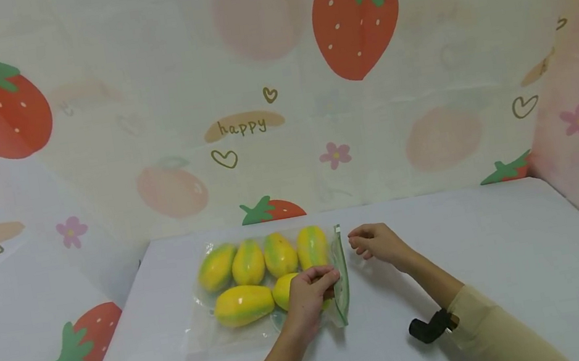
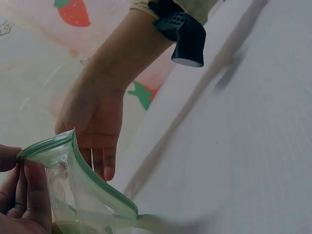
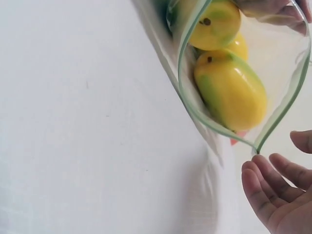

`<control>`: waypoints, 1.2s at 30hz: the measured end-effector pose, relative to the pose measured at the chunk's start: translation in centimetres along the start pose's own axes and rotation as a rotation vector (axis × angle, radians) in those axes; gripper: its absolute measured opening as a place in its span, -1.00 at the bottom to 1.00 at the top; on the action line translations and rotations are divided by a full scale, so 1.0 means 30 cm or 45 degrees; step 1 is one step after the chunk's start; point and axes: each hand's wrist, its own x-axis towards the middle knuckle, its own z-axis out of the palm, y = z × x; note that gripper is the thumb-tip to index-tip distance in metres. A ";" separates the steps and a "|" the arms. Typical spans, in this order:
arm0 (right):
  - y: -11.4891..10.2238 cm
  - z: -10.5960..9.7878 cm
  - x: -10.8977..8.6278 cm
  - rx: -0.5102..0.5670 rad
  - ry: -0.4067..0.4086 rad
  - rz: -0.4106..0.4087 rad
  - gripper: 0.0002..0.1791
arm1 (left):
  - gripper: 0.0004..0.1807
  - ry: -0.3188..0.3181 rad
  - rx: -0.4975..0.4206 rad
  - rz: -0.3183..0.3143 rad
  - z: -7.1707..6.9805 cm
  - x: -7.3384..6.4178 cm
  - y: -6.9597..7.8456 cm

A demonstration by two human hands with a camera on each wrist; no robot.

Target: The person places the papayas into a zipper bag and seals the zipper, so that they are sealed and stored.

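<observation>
A clear zip-lock bag (image 1: 200, 331) with a green-edged mouth lies on the table, holding several yellow-and-green fruits (image 1: 243, 306) that look like mangoes or papayas. My left hand (image 1: 305, 303) pinches the near side of the bag's mouth between thumb and fingers, covering part of the fruit. In the right wrist view the mouth gapes, with fruit (image 3: 231, 92) visible inside. My right hand (image 1: 380, 245) hovers just right of the mouth's far end, its fingers loosely bent around nothing. The right wrist view places the right hand (image 3: 282, 195) close to the mouth's corner, apart from it.
Under the bag is a white table (image 1: 480, 252), its back edge against a wall (image 1: 275, 83) printed with strawberries and hearts. Side walls rise at left and right. Each wrist carries a black camera (image 1: 429, 328).
</observation>
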 end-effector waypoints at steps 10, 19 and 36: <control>-0.015 0.025 0.068 -0.001 0.074 0.106 -0.58 | -0.75 -0.018 0.023 0.015 -0.002 -0.005 -0.009; -0.020 0.060 0.111 0.032 0.145 0.203 -0.60 | -0.75 -0.011 0.018 0.022 0.004 -0.002 -0.011; -0.040 0.086 0.161 0.140 0.218 0.338 -0.75 | -0.79 0.026 0.220 0.105 0.027 -0.015 -0.029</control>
